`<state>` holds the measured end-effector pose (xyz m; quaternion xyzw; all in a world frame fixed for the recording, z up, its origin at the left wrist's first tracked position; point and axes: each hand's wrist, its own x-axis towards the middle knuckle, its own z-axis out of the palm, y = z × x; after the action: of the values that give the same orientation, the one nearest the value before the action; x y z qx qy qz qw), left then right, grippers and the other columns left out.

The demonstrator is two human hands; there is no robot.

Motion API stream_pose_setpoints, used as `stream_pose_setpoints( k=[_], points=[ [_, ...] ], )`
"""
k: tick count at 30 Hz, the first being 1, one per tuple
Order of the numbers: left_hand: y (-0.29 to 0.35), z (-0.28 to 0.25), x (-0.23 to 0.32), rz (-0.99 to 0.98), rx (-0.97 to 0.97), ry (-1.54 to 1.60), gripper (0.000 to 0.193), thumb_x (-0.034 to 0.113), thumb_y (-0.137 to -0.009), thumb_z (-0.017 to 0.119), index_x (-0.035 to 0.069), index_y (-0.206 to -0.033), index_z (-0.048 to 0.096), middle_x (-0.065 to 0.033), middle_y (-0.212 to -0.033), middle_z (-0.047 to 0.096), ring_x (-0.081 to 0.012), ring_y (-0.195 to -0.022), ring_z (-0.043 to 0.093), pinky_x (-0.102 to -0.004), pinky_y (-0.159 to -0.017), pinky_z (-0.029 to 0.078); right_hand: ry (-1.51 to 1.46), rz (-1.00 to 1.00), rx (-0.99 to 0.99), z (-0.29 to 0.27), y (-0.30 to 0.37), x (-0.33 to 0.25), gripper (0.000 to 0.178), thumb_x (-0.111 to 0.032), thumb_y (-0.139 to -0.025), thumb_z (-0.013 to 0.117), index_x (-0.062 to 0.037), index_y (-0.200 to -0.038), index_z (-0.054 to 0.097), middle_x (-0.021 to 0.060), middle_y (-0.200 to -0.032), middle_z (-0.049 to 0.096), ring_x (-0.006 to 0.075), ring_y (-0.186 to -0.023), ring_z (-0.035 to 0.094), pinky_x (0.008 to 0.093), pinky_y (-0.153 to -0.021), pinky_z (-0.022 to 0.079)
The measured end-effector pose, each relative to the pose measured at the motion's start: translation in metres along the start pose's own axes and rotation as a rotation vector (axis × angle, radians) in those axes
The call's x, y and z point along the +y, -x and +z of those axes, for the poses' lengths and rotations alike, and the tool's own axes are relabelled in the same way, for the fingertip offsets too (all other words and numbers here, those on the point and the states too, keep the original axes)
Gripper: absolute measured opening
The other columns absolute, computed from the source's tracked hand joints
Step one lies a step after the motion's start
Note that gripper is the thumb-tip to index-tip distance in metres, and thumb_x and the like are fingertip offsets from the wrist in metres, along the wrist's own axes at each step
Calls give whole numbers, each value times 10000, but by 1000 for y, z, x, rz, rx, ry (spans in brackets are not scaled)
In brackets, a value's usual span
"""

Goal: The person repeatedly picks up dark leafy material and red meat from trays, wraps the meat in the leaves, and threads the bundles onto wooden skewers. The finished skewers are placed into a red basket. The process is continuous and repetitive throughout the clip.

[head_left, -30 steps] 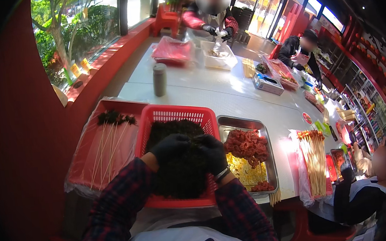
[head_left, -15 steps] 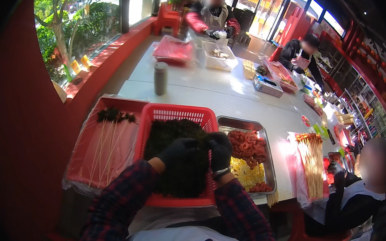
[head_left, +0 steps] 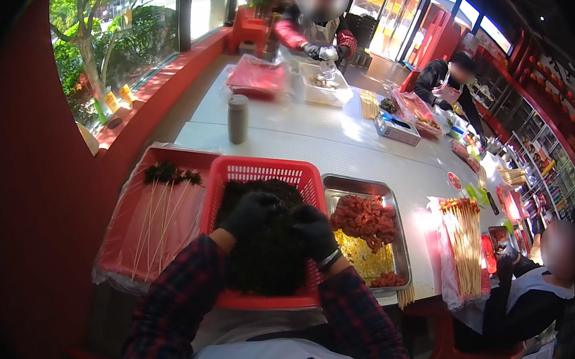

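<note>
Both my hands wear black gloves and work over a red plastic basket (head_left: 301, 173) filled with dark green leafy pieces (head_left: 268, 261). My left hand (head_left: 249, 214) has its fingers curled around some of the greens. My right hand (head_left: 314, 231) is pinched shut beside it, fingers meeting the left hand's; whether it grips a skewer is hidden. To the left, a red tray (head_left: 133, 229) lined with clear film carries several wooden skewers (head_left: 156, 216) tipped with greens.
A steel tray (head_left: 395, 238) of red meat and yellow pieces sits right of the basket. A grey cylinder (head_left: 237, 118) stands on the long white table (head_left: 340, 153). Skewers lie on plastic (head_left: 466, 249) at the right. Other people sit along the table.
My hands stayed over the basket, shifting slightly toward its middle. The view tilted a little. The person at the far end leaned over their tray.
</note>
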<state>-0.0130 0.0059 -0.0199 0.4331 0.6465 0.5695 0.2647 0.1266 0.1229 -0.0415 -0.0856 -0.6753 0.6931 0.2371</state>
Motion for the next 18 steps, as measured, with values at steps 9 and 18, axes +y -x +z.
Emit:
stream_pose_setpoints(
  k=[9,18],
  points=[
    [-2,1,-24,65,-92,-100,212,63,-793,565,-30,-981,595,-135,-907,628,-181,-828,577,-288,-763,453,93,-162,118,17,1,-5,317,55,-691,565,7,-1005,569,73,-932,605,157,-863,571,271,-782,456],
    [9,12,-10,17,-318,278,224,84,-837,486,-1,-1024,577,-101,-928,615,-178,-864,568,-294,-758,455,260,-154,333,19,4,-27,156,60,-714,547,-3,-849,592,58,-798,611,149,-764,575,261,-722,461]
  ],
)
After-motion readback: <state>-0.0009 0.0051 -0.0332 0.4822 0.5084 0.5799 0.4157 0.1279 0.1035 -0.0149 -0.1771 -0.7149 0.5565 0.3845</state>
